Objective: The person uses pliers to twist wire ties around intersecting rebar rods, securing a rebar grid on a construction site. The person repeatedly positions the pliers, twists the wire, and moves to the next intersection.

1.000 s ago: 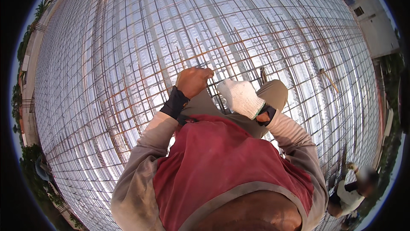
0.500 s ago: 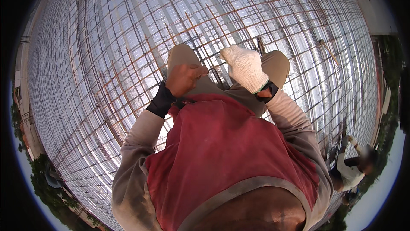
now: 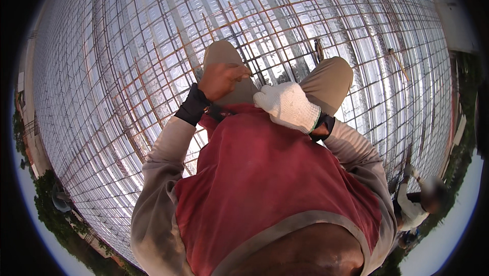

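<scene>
Rebar mesh (image 3: 235, 16) out front, filling the view under and past the knees, rusty rods crossing over ribbed metal decking (image 3: 163, 13), bright glare coming up btwn the bars. Gap btwn the thighs shows more of the mesh, rods running right up to both hands.

L hand (image 3: 220, 80), bare, is over the L thigh just below the L knee (image 3: 222, 50), fingers bent inward and bunched toward the gap. Can't tell if anything thin sits in them. R hand (image 3: 288, 105), in a white knit glove, is in front of the shirt's lower edge, near the R thigh. Fingers curled into a loose fist, back of the glove up; grip's hidden, so can't tell what, if anything, is inside. Hands near each other, not touching.

Black wristband (image 3: 192, 104) on the L wrist, dark band (image 3: 322, 124) on the R one. R knee (image 3: 336, 72) splayed out, khaki trousers. Red shirt (image 3: 275, 174) w/ tan sleeves takes the lower middle.

Out past the R knee, a dark upright piece (image 3: 318, 49) on the mesh, too small to ID; farther R, a thin stick-like piece (image 3: 400, 66) lying aslant. Lower R, a co-worker (image 3: 412, 209) bent low, light top. Greenery (image 3: 48, 204) at far L.
</scene>
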`<state>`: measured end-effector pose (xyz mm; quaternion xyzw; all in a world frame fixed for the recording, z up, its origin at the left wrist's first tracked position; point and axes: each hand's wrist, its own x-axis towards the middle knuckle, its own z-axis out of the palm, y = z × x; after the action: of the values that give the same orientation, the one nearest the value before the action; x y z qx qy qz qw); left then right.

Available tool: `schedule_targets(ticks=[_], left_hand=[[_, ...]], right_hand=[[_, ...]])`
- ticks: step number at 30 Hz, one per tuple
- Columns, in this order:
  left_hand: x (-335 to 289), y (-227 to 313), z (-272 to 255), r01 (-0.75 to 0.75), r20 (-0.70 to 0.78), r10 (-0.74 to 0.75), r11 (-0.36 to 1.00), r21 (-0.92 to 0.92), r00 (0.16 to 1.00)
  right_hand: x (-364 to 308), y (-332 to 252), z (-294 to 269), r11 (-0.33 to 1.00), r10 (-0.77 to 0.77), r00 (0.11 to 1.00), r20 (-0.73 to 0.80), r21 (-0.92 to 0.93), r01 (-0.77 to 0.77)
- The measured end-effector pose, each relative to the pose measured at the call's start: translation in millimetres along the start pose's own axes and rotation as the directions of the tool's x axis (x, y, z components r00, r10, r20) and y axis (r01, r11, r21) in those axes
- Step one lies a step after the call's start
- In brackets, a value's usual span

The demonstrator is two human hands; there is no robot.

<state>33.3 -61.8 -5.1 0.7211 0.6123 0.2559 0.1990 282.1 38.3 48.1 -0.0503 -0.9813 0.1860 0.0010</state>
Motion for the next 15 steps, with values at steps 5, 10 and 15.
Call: schedule_targets(ticks=[5,10,15], left_hand=[[-5.5,-5.9,-13.5,0.037,-0.089,-0.037,0.999,-0.004,0.995],[20.6,-14.9,-34.0,0.05,-0.068,-0.037,0.978,0.202,0.997],[12.7,-18.6,-25.5,-0.092,0.001,0.093,0.983,0.158,0.996]], right_hand=[[-3.5,74.1,-41.9,0.904,0.365,0.827,-0.428,-0.05,-0.425],[-32.0,44.1,-9.5,0.997,-0.045,0.998,0.045,-0.061,0.048],[-4.4,34.2,-104.6,0.9,0.293,0.884,-0.364,0.418,-0.126]])
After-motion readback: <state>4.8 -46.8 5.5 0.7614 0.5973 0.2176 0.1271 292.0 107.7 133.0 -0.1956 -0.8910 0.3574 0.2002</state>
